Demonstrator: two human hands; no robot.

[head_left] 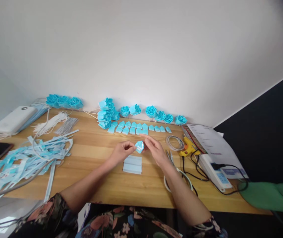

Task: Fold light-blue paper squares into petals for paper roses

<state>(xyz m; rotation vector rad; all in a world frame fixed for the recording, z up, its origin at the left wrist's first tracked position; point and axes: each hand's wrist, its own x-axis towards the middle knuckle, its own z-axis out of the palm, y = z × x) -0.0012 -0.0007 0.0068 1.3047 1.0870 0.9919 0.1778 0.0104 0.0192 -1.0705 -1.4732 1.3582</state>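
Wooden tabletop (89, 183) backed by pale wall (141, 59). Blue-white strips (34, 158) piled left. Folded blue piece (139, 146) held mid-table, just far of flat blue sheet (132, 165); left edge pinched by left hand's (123, 151) thumb and index. Right hand (155, 150) placed at its right edge, index extended; pinch there can't be told. Yellow glue gun (189, 147) laid right.

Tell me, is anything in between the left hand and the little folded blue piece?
Nothing visible: the left hand pinches the folded blue piece by its edge, the right hand close on its other side.
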